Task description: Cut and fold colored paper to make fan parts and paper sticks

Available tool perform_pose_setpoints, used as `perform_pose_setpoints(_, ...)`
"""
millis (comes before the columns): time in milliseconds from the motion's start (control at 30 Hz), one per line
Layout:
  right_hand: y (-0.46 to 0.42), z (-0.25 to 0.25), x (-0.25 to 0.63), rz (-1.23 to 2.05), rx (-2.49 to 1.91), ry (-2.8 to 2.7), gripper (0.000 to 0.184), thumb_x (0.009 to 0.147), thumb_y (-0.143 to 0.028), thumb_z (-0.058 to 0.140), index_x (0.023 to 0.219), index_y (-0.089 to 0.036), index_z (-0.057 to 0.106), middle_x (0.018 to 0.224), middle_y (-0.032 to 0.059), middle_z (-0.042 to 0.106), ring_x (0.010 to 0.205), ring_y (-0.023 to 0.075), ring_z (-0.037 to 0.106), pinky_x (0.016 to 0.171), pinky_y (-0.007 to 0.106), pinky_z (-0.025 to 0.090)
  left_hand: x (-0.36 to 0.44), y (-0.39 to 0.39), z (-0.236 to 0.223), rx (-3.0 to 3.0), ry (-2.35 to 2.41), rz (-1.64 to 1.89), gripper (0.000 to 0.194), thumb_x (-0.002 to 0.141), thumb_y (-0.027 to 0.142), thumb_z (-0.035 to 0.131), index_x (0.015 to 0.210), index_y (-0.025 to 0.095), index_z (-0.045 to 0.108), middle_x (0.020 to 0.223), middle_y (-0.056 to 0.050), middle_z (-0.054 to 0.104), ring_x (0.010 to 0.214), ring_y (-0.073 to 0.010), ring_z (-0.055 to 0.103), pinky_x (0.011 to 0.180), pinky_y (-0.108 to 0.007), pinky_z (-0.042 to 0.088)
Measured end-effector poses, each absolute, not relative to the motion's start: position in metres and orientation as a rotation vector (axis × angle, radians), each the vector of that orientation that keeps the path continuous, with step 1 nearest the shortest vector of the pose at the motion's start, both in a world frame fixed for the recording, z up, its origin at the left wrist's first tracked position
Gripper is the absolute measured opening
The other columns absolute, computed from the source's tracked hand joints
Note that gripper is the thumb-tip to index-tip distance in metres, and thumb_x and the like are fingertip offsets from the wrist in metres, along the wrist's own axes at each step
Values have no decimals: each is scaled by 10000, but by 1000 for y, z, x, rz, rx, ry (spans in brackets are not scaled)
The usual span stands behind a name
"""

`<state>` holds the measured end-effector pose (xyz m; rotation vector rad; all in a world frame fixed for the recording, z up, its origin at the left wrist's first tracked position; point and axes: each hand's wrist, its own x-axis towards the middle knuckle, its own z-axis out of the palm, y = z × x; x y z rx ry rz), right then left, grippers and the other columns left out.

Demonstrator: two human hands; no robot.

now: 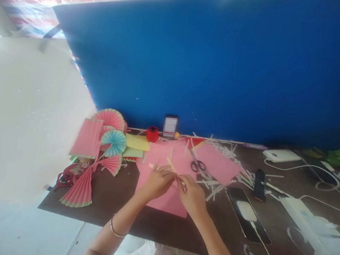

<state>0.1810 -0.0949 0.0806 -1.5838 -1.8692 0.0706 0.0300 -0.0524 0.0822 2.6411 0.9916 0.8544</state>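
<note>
Both hands meet over a large pink paper sheet on the dark table. My left hand has its fingers curled round a thin yellow paper strip that sticks up and away. My right hand pinches the near end of the same strip. Just beyond the hands, black-handled scissors lie on the pink paper.
Pleated pink and teal paper fans pile up at the left. A red tape roll and a small phone stand against the blue wall. White paper scraps, a black phone with a white pad, chargers and cables fill the right.
</note>
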Motion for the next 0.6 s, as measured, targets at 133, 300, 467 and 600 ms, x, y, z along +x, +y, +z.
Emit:
perform_pose_setpoints(133,-96,79,180,-14,-1569,-1881,234,885,-250,399,867,-181,622,807,39,682,643,144,619,599,244,437,30,-52,80,2627,1053,886,209,857,139,415,832,211,609,820,-20,673,972,-163,588,1081,-453,212)
perform_pose_setpoints(300,-93,81,180,-27,-1447,-1931,225,887,-205,393,847,-185,614,813,45,672,738,159,630,667,249,455,30,-51,79,2601,1069,965,151,812,148,452,751,195,582,768,-17,656,897,-163,598,1068,-442,231)
perform_pose_setpoints(467,-92,80,178,-117,-1409,-2002,207,870,-153,401,836,-179,604,777,37,665,681,145,621,631,251,457,31,-52,77,2464,1039,951,130,772,152,476,686,185,568,739,-16,638,797,-159,593,1005,-435,311)
perform_pose_setpoints(600,-97,75,180,-486,-1288,-1981,182,815,-69,461,874,-176,597,815,40,687,722,151,637,698,264,469,33,-46,66,1973,976,919,159,778,154,426,712,165,569,694,-17,610,685,-139,590,720,-286,477)
